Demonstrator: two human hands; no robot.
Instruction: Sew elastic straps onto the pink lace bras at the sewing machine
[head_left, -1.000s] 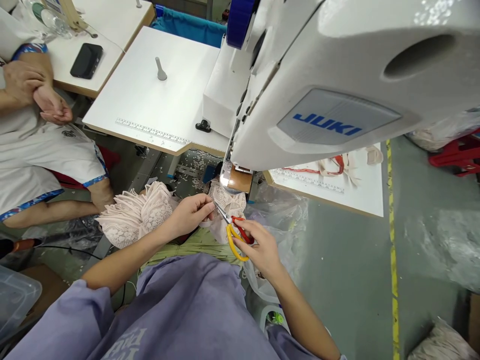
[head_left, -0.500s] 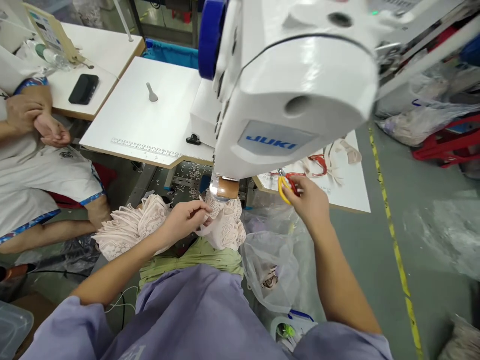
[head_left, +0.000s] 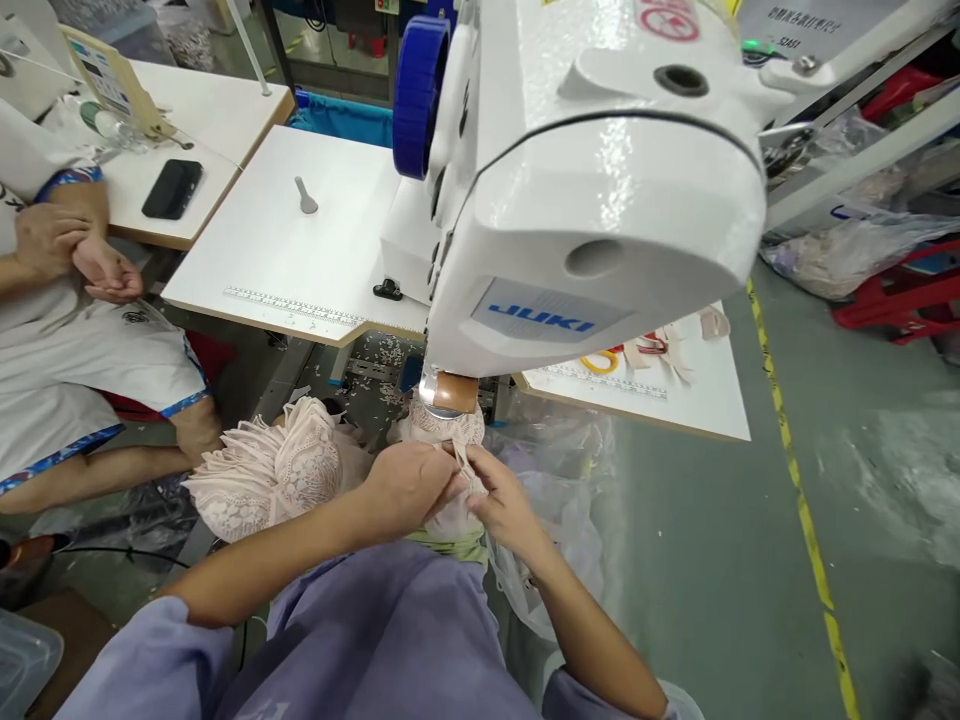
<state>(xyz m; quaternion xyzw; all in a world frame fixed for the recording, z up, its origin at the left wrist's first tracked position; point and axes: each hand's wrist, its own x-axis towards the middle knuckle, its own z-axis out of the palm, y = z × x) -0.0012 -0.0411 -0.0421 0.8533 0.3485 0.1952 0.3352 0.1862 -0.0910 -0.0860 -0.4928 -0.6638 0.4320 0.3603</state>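
I see left hand [head_left: 412,487] with grip closed on pale lace piece [head_left: 439,430], close by sewing machine [head_left: 600,200]; right hand [head_left: 508,500] at its thin strap [head_left: 460,458], can't tell whether grip pinches. I'd watch for limp strap slipping or twisting if fingers lose edge. Left forearm could drag lace pile [head_left: 270,475] beside it. Scissors [head_left: 600,363] near surface [head_left: 697,405] edge: stray knock could drop them.

A sewing workshop is indicated by the JUKI machine [head_left: 600,200]: left of it, a ruler-marked tabletop [head_left: 330,240] and heaped lace pieces [head_left: 289,465] are seen; right, a yellow floor line [head_left: 795,485].
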